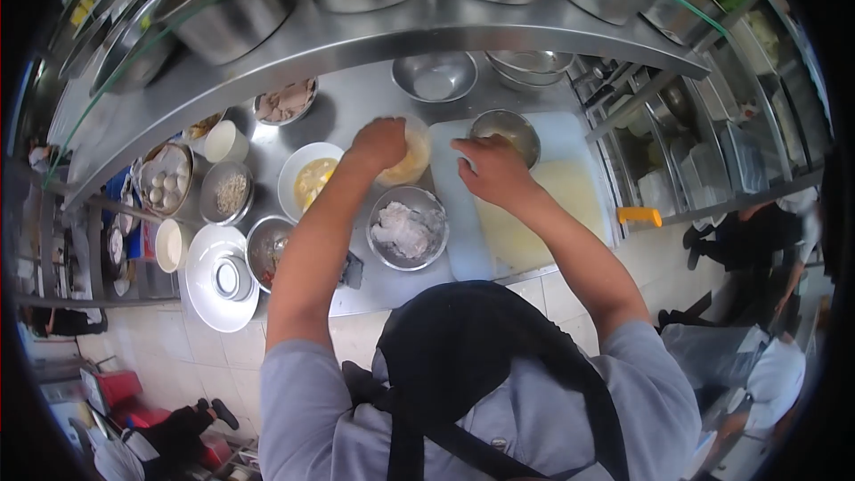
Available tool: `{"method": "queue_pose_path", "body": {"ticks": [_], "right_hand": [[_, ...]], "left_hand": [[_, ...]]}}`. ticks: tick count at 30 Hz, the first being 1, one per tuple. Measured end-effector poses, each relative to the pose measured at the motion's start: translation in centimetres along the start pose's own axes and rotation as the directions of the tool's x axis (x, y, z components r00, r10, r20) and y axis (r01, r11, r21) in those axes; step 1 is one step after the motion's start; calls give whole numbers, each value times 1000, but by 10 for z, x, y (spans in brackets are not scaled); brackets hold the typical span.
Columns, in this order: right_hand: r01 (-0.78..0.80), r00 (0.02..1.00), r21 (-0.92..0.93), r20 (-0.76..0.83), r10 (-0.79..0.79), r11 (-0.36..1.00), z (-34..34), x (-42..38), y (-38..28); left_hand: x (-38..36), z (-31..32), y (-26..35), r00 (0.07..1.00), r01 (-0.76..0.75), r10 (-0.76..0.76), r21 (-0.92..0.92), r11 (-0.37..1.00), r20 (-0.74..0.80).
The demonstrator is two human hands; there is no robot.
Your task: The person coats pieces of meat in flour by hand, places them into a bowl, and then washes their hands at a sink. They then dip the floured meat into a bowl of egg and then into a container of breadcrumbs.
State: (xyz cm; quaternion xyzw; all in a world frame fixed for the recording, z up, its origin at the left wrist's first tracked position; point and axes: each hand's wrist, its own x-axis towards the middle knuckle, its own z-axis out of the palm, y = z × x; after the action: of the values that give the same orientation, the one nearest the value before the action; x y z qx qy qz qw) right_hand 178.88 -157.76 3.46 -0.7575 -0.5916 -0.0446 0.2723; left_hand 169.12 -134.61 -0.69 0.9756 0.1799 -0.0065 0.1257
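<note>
My left hand (380, 143) is closed at the left rim of a clear plastic container (415, 150) with something pale yellow inside. My right hand (495, 171) hovers at the near side of a small steel bowl (521, 127), its index finger and thumb apart, pointing left. That bowl stands on a white cutting board (456, 214) and holds some yellowish liquid. Just below the container, a steel bowl (409, 228) holds a whitish, floury-looking mass. To the left of my left forearm is a white bowl (311, 180) with yellow liquid and pale pieces, perhaps egg.
Steel bowls (435, 77) stand at the back under an overhead metal shelf (427, 38). On the left are a white plate (209, 303), a steel bowl of chopped bits (226, 191) and a basket (166, 180). A yellow handle (639, 216) juts out at right. Other people are nearby.
</note>
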Motion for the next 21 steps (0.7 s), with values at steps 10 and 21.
{"method": "queue_pose_path", "body": {"ticks": [10, 21], "right_hand": [[-408, 905, 132, -71, 419, 904, -50, -98, 38], [-561, 827, 142, 58, 559, 815, -32, -148, 66]], "left_hand": [[29, -34, -5, 699, -156, -9, 165, 974, 715], [4, -56, 14, 956, 30, 56, -286, 958, 288]]}}
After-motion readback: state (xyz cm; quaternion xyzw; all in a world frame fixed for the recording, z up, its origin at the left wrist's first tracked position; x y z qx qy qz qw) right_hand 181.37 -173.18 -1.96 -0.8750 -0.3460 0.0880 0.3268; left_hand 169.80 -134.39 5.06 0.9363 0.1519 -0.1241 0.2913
